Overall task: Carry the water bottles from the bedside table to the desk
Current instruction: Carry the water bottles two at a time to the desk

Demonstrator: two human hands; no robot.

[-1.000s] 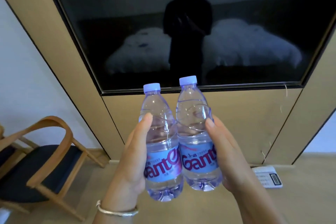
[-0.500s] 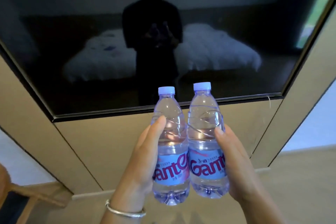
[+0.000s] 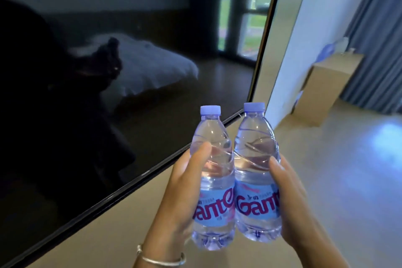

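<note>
Two clear water bottles with pale purple caps and blue-and-red labels are held upright side by side in front of me, touching each other. My left hand point(image 3: 180, 189) grips the left bottle point(image 3: 212, 172), thumb across its front. My right hand point(image 3: 291, 198) grips the right bottle point(image 3: 255, 167) the same way. A silver bangle sits on my left wrist. A tan desk point(image 3: 326, 85) stands far off at the right, against the white wall, with blurred small items on top.
A large black wall-mounted screen point(image 3: 108, 72) fills the left, close by, reflecting a bed and a window. Beneath it runs a beige wall panel point(image 3: 108, 230). Grey curtains point(image 3: 378, 39) hang at the far right behind the desk. Pale floor point(image 3: 359, 169) stretches toward the desk.
The view has swung to the right: the screen now lies to my left, and the wall, desk and curtains have come into sight. Both bottles stay gripped in the same way.
</note>
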